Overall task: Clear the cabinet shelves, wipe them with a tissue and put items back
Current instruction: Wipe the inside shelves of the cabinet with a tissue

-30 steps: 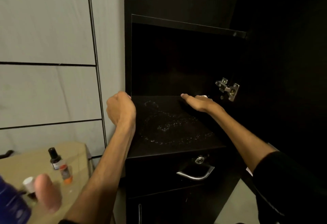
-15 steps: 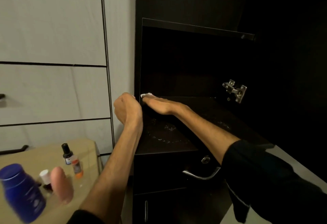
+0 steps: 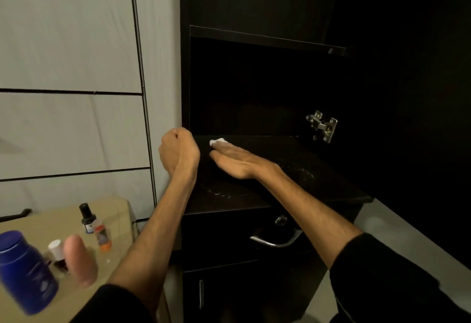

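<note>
A: How's the grip, from the head view?

B: The right hand lies flat, fingers straight, pressing a white tissue onto the dark shelf near its back left corner. The left hand is fisted at the cabinet's left edge; whether it grips the panel, I can't tell.

A: How will the tissue handle?

B: Light, soft, likely to tear or bunch. I'd keep the whole palm over it, not pinch a corner. Pale specks dot the shelf. The bottles stand on the side table.
</note>
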